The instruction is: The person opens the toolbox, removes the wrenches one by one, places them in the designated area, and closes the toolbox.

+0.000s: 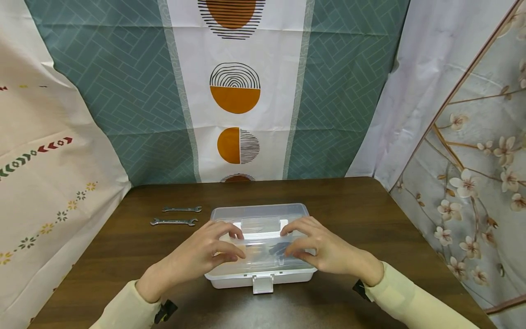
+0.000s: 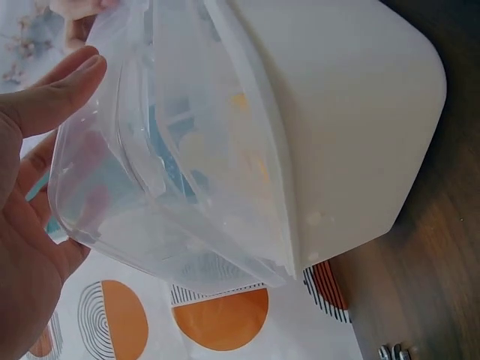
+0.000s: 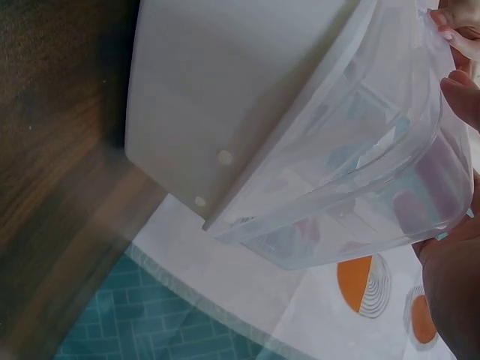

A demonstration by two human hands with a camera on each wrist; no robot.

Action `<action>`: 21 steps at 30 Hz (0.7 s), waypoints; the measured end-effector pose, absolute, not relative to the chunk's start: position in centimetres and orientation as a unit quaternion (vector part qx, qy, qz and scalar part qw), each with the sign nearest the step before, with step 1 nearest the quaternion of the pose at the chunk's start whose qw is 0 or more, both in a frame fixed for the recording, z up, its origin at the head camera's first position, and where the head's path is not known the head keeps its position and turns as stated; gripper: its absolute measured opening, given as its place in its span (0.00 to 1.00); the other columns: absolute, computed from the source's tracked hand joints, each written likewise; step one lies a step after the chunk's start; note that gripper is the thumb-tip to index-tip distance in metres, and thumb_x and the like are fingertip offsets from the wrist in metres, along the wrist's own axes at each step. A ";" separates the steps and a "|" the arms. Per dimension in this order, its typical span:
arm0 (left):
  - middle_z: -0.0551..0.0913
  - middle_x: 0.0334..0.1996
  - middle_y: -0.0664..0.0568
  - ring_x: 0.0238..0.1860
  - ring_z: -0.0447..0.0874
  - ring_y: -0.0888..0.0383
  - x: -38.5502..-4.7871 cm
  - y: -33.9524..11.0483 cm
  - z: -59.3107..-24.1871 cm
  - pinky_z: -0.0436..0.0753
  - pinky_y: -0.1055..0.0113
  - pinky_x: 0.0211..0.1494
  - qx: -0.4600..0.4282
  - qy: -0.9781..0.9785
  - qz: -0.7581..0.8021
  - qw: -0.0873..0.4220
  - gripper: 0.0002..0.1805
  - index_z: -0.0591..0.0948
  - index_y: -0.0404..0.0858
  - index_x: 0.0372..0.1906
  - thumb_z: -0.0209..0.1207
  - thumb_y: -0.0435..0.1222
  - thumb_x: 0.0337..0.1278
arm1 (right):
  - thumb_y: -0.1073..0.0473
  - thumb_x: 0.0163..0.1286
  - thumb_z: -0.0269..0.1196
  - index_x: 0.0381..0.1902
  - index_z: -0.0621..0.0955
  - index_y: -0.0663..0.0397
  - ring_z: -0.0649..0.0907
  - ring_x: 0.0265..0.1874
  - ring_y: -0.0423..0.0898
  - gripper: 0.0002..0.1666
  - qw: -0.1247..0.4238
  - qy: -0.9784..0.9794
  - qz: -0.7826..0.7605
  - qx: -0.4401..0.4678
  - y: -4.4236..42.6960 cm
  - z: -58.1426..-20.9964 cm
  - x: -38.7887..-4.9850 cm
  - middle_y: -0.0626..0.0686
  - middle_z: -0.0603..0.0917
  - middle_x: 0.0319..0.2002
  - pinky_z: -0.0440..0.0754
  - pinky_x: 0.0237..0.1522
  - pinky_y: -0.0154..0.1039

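Observation:
A white plastic storage box (image 1: 283, 277) stands in front of me with its clear lid (image 1: 259, 212) on top. In the wrist views a wedge-shaped gap between lid and base widens toward me, so the lid appears partly raised. My left hand (image 1: 215, 244) holds the lid's left part between curled fingers and thumb; my right hand (image 1: 316, 242) does the same on the right. The front latch (image 1: 263, 284) hangs down, unfastened. Through the plastic show a dark blue item (image 1: 278, 249) and something yellow-orange (image 2: 255, 161), both too blurred to name.
Two metal wrenches, a smaller one (image 1: 182, 209) and a larger one (image 1: 174, 222), lie left of the box. The brown wooden table (image 1: 349, 201) ends at a patterned curtain (image 1: 255, 160) behind, with more cloth hanging on both sides.

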State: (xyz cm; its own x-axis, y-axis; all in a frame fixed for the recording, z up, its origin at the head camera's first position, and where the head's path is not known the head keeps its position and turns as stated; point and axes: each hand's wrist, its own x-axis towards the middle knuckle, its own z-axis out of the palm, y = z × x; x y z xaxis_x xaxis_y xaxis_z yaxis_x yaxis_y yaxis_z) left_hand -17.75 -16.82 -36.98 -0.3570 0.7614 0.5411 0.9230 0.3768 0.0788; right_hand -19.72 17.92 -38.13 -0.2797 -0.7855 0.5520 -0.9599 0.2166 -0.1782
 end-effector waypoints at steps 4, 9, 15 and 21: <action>0.82 0.49 0.58 0.51 0.79 0.57 -17.6 -16.8 -37.2 0.76 0.58 0.56 -0.528 -0.801 -0.184 0.217 0.14 0.92 0.56 0.41 0.78 0.35 0.49 | 0.66 0.61 0.76 0.39 0.89 0.41 0.77 0.57 0.48 0.14 0.175 -0.758 0.247 0.577 17.8 -38.4 -19.7 0.50 0.81 0.56 0.74 0.60 0.51; 0.82 0.49 0.59 0.51 0.79 0.58 -17.4 -16.8 -37.4 0.75 0.58 0.56 -0.522 -0.806 -0.182 0.211 0.13 0.92 0.57 0.41 0.77 0.36 0.51 | 0.69 0.59 0.76 0.43 0.89 0.40 0.77 0.57 0.48 0.19 0.176 -0.757 0.248 0.579 17.8 -38.8 -19.6 0.50 0.81 0.57 0.75 0.60 0.49; 0.82 0.49 0.59 0.50 0.78 0.59 -17.2 -16.8 -37.7 0.75 0.59 0.55 -0.515 -0.812 -0.185 0.203 0.12 0.92 0.57 0.40 0.77 0.37 0.51 | 0.73 0.58 0.74 0.57 0.87 0.42 0.77 0.66 0.52 0.31 0.156 -0.749 0.249 0.594 17.8 -39.2 -19.5 0.49 0.80 0.65 0.73 0.70 0.50; 0.82 0.49 0.61 0.48 0.78 0.60 -17.0 -16.7 -38.1 0.75 0.61 0.54 -0.512 -0.813 -0.188 0.205 0.12 0.92 0.58 0.39 0.78 0.37 0.51 | 0.74 0.59 0.73 0.68 0.81 0.49 0.77 0.69 0.53 0.39 0.145 -0.746 0.241 0.603 17.6 -39.6 -19.5 0.50 0.80 0.69 0.70 0.73 0.50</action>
